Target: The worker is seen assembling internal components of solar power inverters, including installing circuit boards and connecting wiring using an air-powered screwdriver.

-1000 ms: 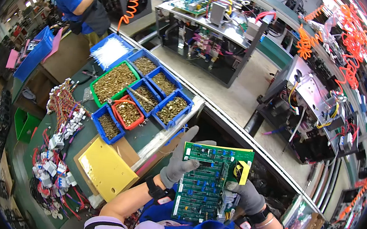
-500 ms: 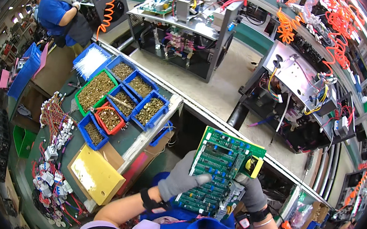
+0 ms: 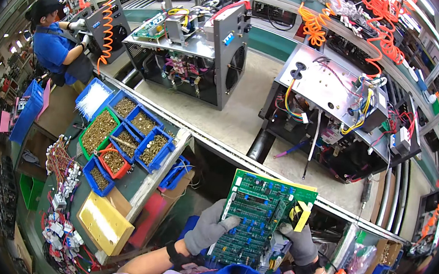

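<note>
A large green circuit board is held up in front of my body, its face with blue parts and dark chips toward me. My left hand, in a grey glove, grips its left edge, the thumb over the face and the fingers behind. On the other side my right hand, gloved too, closes on the right edge below a yellow-and-black transformer. A yellow edge of something shows behind the board's top. White connectors and thin wires sit at its lower right corner.
Beyond the board, two open metal machine chassis, one at the right and one farther left, stand on the conveyor line. Screw bins, a yellow block and wire harnesses cover the left bench. Orange coiled hoses hang above. A co-worker stands far left.
My view has tilted up and turned a little right, so the chassis and bins sit lower and more to the left. Both hands keep their hold on the circuit board. The co-worker's arms have reached forward.
</note>
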`<act>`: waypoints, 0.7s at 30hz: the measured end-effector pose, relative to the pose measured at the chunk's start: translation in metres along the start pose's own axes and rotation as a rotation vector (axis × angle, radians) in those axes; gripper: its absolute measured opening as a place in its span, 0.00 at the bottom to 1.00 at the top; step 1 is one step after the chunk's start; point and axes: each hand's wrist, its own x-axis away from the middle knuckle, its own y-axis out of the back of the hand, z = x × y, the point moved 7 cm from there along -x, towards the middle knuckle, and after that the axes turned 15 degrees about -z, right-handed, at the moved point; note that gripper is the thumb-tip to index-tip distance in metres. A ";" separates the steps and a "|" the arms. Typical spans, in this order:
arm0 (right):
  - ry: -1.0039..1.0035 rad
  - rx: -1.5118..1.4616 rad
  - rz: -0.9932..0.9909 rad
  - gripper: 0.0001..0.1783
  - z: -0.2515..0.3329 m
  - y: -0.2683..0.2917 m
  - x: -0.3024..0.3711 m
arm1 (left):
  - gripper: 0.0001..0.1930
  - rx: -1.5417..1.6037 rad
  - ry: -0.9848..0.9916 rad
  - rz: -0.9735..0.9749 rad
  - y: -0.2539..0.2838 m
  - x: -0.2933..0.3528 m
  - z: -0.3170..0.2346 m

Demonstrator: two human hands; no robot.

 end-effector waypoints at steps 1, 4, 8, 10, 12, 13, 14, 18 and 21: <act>-0.008 -0.031 0.003 0.33 -0.001 0.004 -0.003 | 0.16 -0.034 -0.015 -0.030 -0.003 -0.001 0.001; -0.017 -0.106 0.019 0.31 0.000 0.010 -0.011 | 0.16 -0.123 -0.062 -0.090 -0.010 -0.004 0.004; -0.025 -0.063 -0.026 0.15 0.009 0.016 -0.021 | 0.17 -0.113 -0.069 -0.120 -0.019 -0.017 0.007; -0.057 -0.045 -0.004 0.11 0.013 0.015 -0.024 | 0.13 -0.038 -0.047 -0.116 -0.022 -0.023 0.008; -0.047 0.019 0.060 0.14 0.020 0.013 -0.024 | 0.15 0.001 0.007 -0.104 -0.023 -0.027 0.010; -0.027 0.064 0.104 0.15 0.023 0.011 -0.025 | 0.17 0.077 0.070 -0.076 -0.025 -0.029 0.013; 0.005 0.168 0.136 0.20 0.026 0.009 -0.028 | 0.18 0.159 0.123 -0.061 -0.026 -0.029 0.016; 0.196 -0.029 0.175 0.31 0.048 0.001 -0.044 | 0.22 0.339 0.308 -0.048 -0.028 -0.038 0.026; 0.208 -0.030 0.158 0.30 0.050 -0.009 -0.058 | 0.22 0.333 0.228 -0.044 -0.025 -0.059 0.020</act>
